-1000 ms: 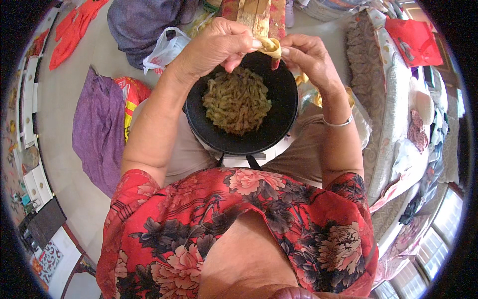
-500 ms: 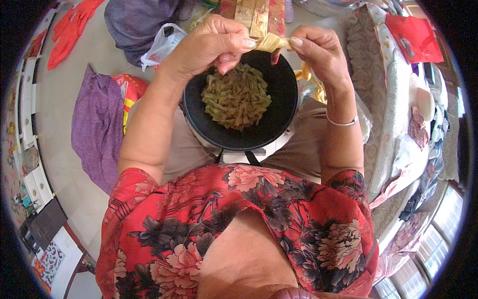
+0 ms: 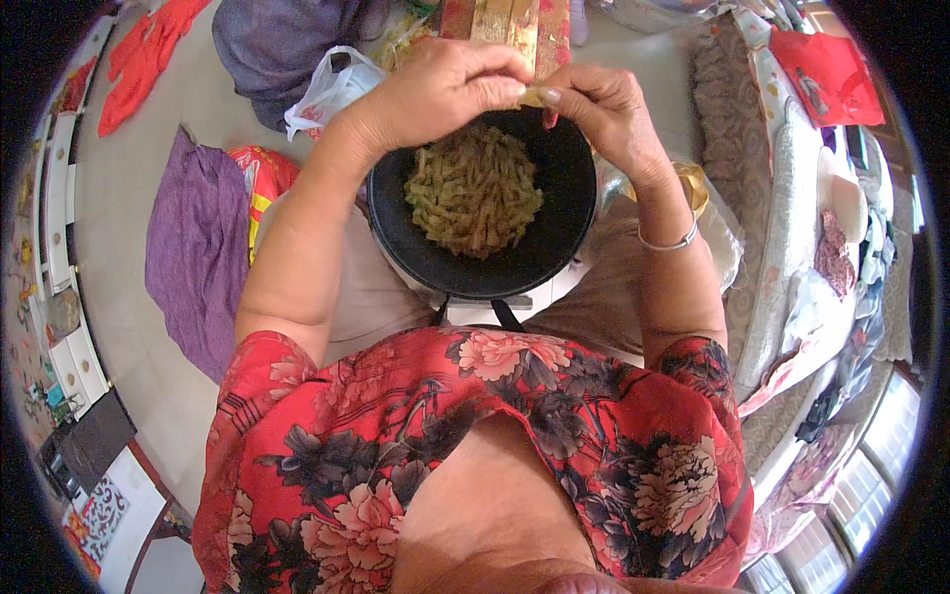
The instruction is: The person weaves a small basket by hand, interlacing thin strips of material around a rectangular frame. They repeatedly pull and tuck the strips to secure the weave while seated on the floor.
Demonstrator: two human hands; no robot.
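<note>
Left hand (image 3: 435,94) and right hand (image 3: 611,114) both pinching yellow strip (image 3: 534,96) between them, at far side of black pan (image 3: 566,203); greenish pieces (image 3: 475,193) inside.

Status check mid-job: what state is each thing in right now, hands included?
Strip: pinched, mostly hidden; knotted or not, can't tell
Left hand: closed on the strip
Right hand: closed on the strip
Bowl: upright, uncovered, partly filled
Pieces: heaped loosely in the bowl
White bag: crumpled
Purple cloth: creased
</note>
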